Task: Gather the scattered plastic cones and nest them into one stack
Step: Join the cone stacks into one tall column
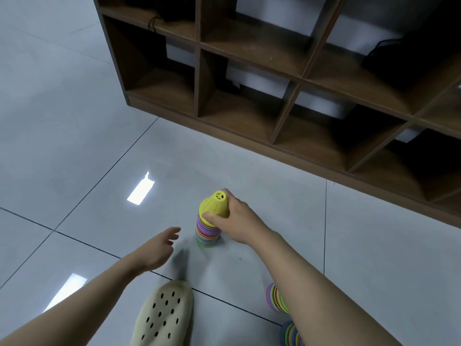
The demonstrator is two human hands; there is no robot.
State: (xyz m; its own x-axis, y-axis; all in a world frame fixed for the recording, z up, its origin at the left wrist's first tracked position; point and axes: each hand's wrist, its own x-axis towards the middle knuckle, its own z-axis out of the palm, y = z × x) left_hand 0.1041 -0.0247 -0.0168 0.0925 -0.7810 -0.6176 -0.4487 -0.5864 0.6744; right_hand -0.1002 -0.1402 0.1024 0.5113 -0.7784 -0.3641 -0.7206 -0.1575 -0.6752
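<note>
A glossy grey tiled floor [99, 136] fills the scene, with strip-light reflections on it and a brown cubby shelf [274, 78] at the far side. Nearest the camera, a beige perforated clog [164, 318] is seen at the bottom edge, and beside it, partly hidden under the right forearm, two further batches of nested coloured cones [275, 299] are seen lying on the tiles, well apart from the main pile. Further out, the left hand [159, 248] is held above the floor with fingers loosely spread, nothing in it. Just beyond, the upright stack [207, 232] of striped cones is topped by a yellow cone [214, 206], which is gripped by the right hand [237, 221], thumb in front and fingers behind. The yellow cone appears nearly seated. Most gathering is judged done; the two batches near the foot remain to be added.
</note>
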